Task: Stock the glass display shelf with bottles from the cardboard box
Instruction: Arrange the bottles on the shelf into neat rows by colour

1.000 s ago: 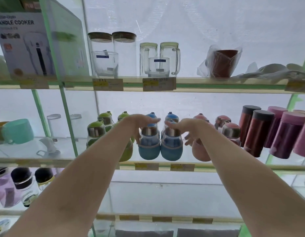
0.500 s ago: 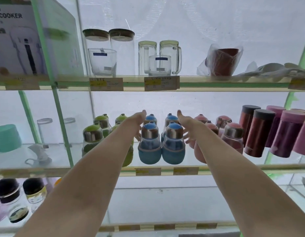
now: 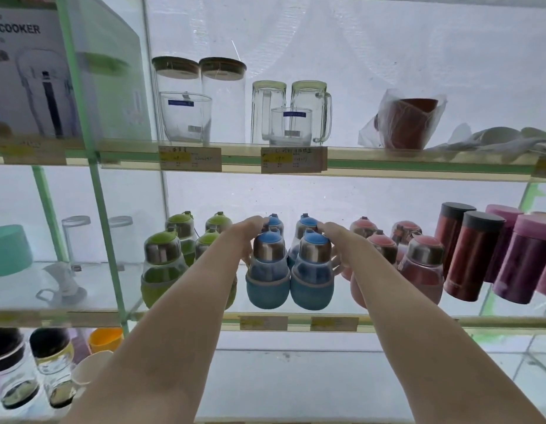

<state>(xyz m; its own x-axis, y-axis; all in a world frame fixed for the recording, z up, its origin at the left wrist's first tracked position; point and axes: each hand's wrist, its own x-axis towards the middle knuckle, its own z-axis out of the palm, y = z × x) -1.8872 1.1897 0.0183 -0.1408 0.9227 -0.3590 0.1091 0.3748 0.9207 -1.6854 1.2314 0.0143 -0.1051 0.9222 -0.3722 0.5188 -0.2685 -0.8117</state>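
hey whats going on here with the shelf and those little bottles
A person is reaching both arms into a glass display shelf. The left hand and right hand flank the group of four blue bottles on the middle level, fingers against the outer sides of the group, as if squaring it up. Green bottles stand to their left and pink bottles to their right. No cardboard box is in view.

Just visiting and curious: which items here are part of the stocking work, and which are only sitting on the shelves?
In the job:
blue bottles
left hand
right hand
glass display shelf

Just sitting there:
green bottles
pink bottles
red flasks
glass mugs
lidded jars
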